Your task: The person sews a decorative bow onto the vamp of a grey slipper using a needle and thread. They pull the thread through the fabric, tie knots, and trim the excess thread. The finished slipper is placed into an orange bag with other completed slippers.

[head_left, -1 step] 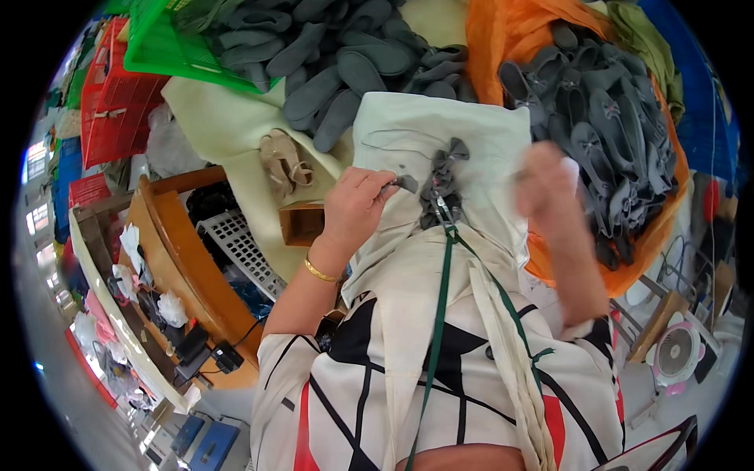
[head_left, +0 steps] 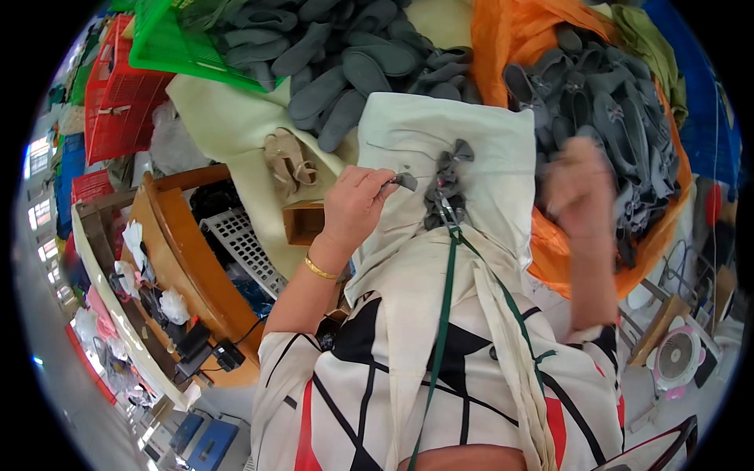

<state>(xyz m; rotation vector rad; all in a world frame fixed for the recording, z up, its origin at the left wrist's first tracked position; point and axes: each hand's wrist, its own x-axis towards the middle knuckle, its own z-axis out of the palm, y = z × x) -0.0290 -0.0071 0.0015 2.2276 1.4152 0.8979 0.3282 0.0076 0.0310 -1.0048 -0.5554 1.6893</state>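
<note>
One small grey piece (head_left: 405, 181), likely light, soft, best edge-pinched, is gripped by the left hand (head_left: 357, 195) over the white cloth (head_left: 503, 169), right of which the right hand (head_left: 580, 179)'s grip, blurred, cannot be told.

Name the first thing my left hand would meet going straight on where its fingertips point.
Probably the dark grey fabric bunch, to the right of the small grey piece the left hand pinches; depth is unclear, so it might pass above.

No readable text, no legible labels or brands; no numbers, no signs
</note>
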